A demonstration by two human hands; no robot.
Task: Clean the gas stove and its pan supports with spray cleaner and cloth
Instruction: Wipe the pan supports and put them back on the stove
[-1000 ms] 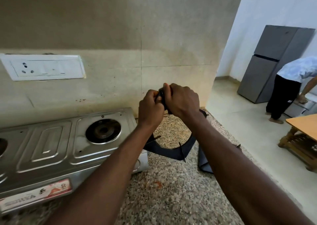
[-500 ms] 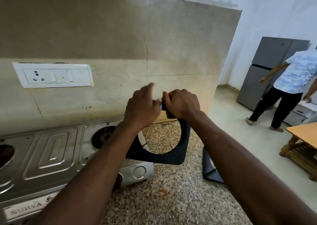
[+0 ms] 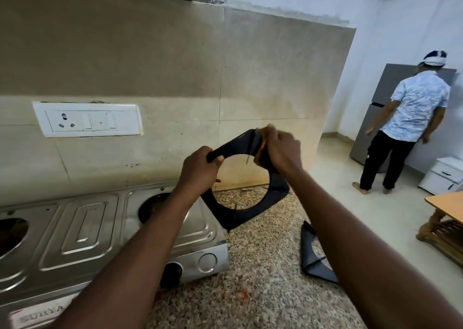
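- Since half a second ago the pan support [image 3: 238, 218] has been lifted higher and turned, the left hand [image 3: 200, 168] has slid from the top down to its left corner, and the person [image 3: 413, 108] in the far room has straightened up.
- Nearest, the steel gas stove [image 3: 87, 228] sits on the left of the speckled granite surface [image 3: 263, 291], its right burner hole [image 3: 152, 206] uncovered.
- To the right, a second pan support [image 3: 315, 258] lies on the surface, partly hidden by the right forearm.
- The held pan support is in the air, nearly upright, just past the stove's right end.
- The left hand is clamped on its left corner.
- The right hand [image 3: 280, 150] is closed round its upper right corner, with an orange cloth [image 3: 262, 144], blurred, squeezed under the fingers.
- On the tiled wall behind is a white switchboard [image 3: 87, 119].
- Far right, the person stands facing a grey fridge [image 3: 363, 138], beyond a wooden table [image 3: 446, 203].
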